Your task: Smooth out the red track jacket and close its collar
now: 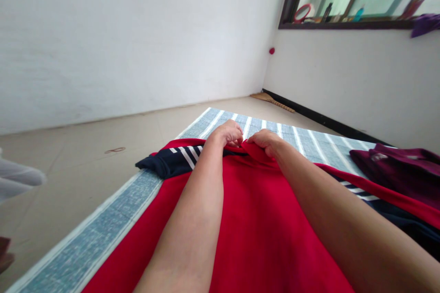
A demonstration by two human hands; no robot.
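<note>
A red shirt [261, 210] with navy sleeves and white stripes lies spread on a blue-and-white striped mat [103, 233]. Both my arms reach forward over it. My left hand [227, 133] is closed, fingers curled on the red fabric at the shirt's far end, near the collar. My right hand [266, 141] sits right beside it, also closed and pinching the same red fabric. The left navy sleeve [168, 162] sticks out sideways onto the mat.
A dark maroon garment [398, 165] lies on the mat at the right. White walls meet in the corner ahead, with a window ledge [343, 23] holding small items at the upper right. A broom [271, 100] rests on the beige floor by the wall.
</note>
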